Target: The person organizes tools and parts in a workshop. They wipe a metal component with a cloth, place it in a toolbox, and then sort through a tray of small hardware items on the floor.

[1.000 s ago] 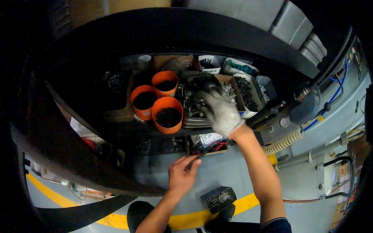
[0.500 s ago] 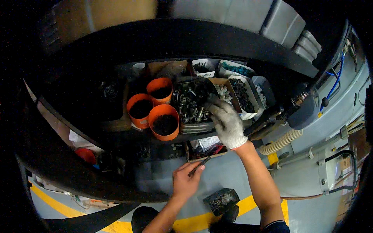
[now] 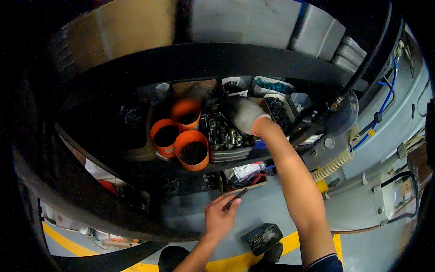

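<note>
Grey machine housing all around, yellow stripe [image 3: 235,263] on the floor below, dark curved shelf [image 3: 136,158] crammed with parts bins. Right hand [image 3: 247,115], in a pale glove, reaching up over the tray of bolts [image 3: 224,133], fingers curled down toward the metal pieces; cannot tell whether anything is pinched, glove blurred. Bare forearm stretching from the lower right edge straight to that tray. Left hand [image 3: 218,218] low, well apart from the shelf, closed around a thin dark tool [image 3: 235,198] that juts up and to the right from the fingers. Three orange cups [image 3: 192,152] just left of the tray, clustered and touching, dark contents inside. White bins with dark and blue small parts [image 3: 273,86] behind and right of the glove. Clear bag [image 3: 248,171] on the lower ledge, just above the tool tip. Coiled cream hose [image 3: 335,164] and blue cables [image 3: 380,113] off to the right. Black boxy object [image 3: 262,236] on the floor near the left wrist.
</note>
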### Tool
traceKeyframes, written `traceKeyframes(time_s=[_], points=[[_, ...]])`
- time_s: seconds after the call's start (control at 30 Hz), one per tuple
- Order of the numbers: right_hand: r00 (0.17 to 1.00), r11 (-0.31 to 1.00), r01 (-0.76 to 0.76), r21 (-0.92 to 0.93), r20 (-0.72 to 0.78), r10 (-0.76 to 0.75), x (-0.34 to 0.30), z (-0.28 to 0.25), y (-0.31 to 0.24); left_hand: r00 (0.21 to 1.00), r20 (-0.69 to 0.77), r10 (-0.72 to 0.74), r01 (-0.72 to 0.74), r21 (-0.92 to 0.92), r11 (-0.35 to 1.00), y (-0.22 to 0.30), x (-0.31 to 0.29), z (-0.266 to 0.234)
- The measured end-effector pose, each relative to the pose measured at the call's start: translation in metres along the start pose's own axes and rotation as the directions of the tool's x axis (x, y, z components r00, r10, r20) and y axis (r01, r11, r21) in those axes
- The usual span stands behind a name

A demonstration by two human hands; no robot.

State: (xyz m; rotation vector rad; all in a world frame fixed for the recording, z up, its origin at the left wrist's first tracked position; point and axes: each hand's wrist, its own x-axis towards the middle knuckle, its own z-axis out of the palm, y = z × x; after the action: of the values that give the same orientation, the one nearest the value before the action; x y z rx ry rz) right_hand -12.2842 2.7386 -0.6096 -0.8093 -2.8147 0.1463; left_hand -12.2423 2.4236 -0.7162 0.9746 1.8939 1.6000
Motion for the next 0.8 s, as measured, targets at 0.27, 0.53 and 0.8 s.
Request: traceKeyframes(time_s=[0.27, 0.53, 0.8], points=[[0.991, 0.99, 0.134, -0.036, 0.023, -0.134, -0.023, 0.012, -0.013, 0.999, 0.035, 0.006, -0.008, 0.061, 0.998, 0.011, -0.003, -0.003], [0.855, 0.832, 0.183, 0.523, -0.502, 0.128, -0.038, 0.047, 0.023, 1.0, -0.012, 0.007, -0.006, 0.091, 0.996, 0.01, -0.006, -0.002], [0.697, 0.768, -0.032, 0.639, -0.537, 0.476, -0.032, 0.089, 0.043, 0.987, 0.056, -0.154, 0.154, -0.006, 0.988, 0.022, -0.005, 0.009]])
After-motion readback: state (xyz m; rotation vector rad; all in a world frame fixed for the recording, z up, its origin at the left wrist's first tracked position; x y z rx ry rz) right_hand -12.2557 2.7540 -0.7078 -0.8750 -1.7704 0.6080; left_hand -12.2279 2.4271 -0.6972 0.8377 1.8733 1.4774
